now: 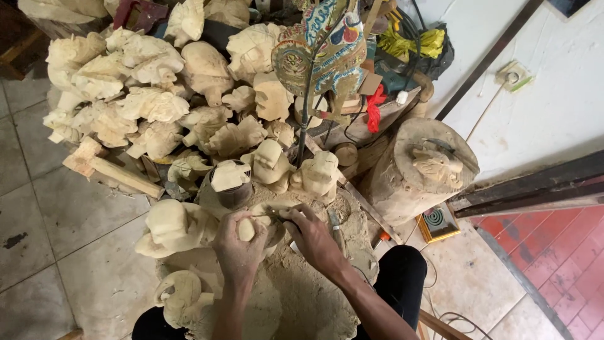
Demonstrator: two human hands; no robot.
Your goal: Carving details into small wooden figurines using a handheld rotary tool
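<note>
Both forearms reach forward from the bottom edge and meet over a sawdust-covered stump [296,296] that serves as the desk. The left hand [239,242] is turned knuckles-up, wrist slightly bent, its grip clamped around a small pale wooden carving [246,229] whose rounded end shows between thumb and fingers; the piece sits just above the stump's top, near its middle. The right hand [311,236] comes in from the right at an angle, fingers curled together around a thin carving tool [270,216] whose tip lies against the carving (the blade itself is too small to make out). Just beyond the hands stand several unfinished carved figures [270,162], and behind them a large heap of rough pale carvings [145,94]. A painted flat puppet [327,50] rises on a stick, and a big carved log [421,167] stands to the right by the wall.
</note>
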